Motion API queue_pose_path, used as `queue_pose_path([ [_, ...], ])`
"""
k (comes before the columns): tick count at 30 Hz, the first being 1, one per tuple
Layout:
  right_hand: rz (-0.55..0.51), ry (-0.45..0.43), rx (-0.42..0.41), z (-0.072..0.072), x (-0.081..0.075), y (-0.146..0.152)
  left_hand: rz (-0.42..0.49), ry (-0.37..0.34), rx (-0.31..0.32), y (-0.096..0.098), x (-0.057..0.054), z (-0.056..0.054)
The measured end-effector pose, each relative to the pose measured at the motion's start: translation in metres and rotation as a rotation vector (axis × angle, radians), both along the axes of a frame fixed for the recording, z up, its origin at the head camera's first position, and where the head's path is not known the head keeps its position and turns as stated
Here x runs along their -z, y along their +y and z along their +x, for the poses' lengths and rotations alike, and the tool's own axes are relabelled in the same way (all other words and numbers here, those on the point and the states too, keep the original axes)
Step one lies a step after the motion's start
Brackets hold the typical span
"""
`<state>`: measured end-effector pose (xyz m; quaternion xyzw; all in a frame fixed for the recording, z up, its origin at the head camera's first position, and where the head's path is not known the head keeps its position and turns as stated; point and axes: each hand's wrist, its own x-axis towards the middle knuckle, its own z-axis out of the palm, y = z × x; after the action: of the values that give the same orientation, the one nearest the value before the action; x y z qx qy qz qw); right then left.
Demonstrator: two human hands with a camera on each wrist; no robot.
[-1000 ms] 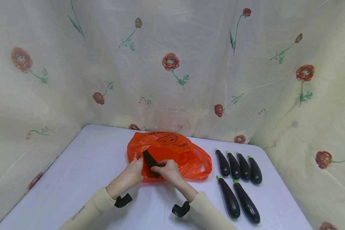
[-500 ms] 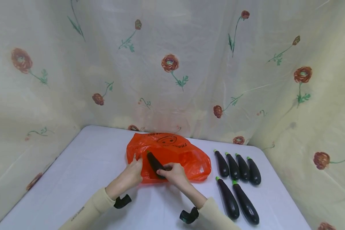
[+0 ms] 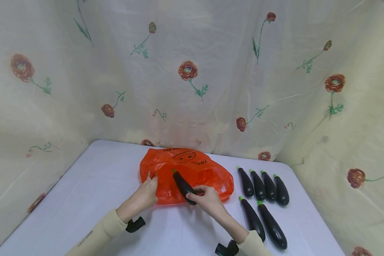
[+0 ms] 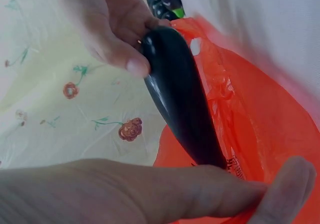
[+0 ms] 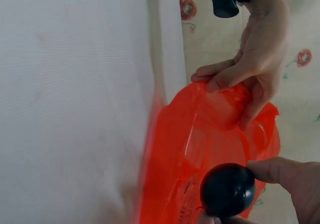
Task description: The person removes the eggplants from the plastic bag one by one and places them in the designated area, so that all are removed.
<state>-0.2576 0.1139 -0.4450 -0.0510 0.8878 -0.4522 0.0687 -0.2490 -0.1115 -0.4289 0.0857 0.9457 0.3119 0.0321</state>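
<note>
An orange-red plastic bag (image 3: 211, 174) with a printed face lies on the table at the centre of the head view. My left hand (image 3: 144, 195) pinches the left side of its mouth, thumb against fingers, as the right wrist view shows. My right hand (image 3: 208, 200) holds a dark eggplant (image 3: 183, 186) by its thick round end. The eggplant's green stem end points away from me, over the bag's opening. In the left wrist view the eggplant (image 4: 175, 94) hangs slanted beside the bag's plastic (image 4: 250, 109).
Several eggplants (image 3: 258, 185) lie in a row at the back right of the white table (image 3: 92, 185). Two more, one of them a longer eggplant (image 3: 273, 225), lie nearer to me beside my right forearm. A flower-patterned curtain (image 3: 166, 81) surrounds the back and sides.
My right hand has drawn the eggplant toward me and to the right, so its green stem now shows at the bag's mouth. My left hand keeps its hold on the bag, nearly unmoved.
</note>
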Motion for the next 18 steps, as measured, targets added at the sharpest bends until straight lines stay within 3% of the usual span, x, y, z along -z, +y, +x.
queue_pose_path([
  [12,0.028,-0.026,0.047,0.012,-0.008,0.021,0.007,0.007,0.006,-0.001,-0.002,0.0],
  [18,0.012,0.006,0.063,0.017,-0.01,0.032,-0.009,0.003,-0.003,0.001,-0.003,0.0],
])
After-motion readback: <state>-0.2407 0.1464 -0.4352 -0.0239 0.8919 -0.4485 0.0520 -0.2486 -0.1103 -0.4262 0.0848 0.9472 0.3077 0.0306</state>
